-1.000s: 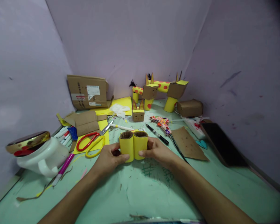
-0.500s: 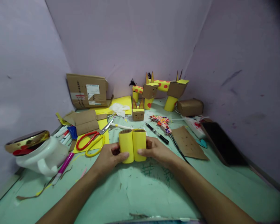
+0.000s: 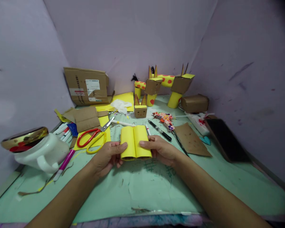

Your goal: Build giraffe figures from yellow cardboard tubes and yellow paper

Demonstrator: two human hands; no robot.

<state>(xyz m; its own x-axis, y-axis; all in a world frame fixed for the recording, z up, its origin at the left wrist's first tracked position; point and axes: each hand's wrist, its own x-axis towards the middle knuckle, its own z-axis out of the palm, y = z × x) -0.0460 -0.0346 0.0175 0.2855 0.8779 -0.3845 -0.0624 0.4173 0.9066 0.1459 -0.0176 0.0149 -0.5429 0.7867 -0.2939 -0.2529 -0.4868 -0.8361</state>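
Observation:
Two yellow paper-covered cardboard tubes lie side by side in my hands, near the middle of the view. My left hand (image 3: 111, 155) grips the left yellow tube (image 3: 128, 141), thumb on top and fingers underneath. My right hand (image 3: 161, 148) holds the right yellow tube (image 3: 142, 136) the same way. The tubes touch along their sides, and their near open ends show. Just beyond stands a small cardboard head (image 3: 140, 111) with pointed ears. Left of the tubes lie scissors (image 3: 95, 136) with red and yellow handles; to the right is a black pen (image 3: 160, 129).
Two spotted giraffe figures (image 3: 154, 85) stand at the back. A patterned glue gun (image 3: 165, 120), a cardboard piece (image 3: 192, 139) and a phone (image 3: 225, 139) lie to the right. At left are a white cup (image 3: 42, 153), several markers (image 3: 64, 133) and a cardboard box (image 3: 85, 85).
Both hands have tipped the pair of tubes, so the near ends now show instead of the upper ends. The view has shifted slightly downward.

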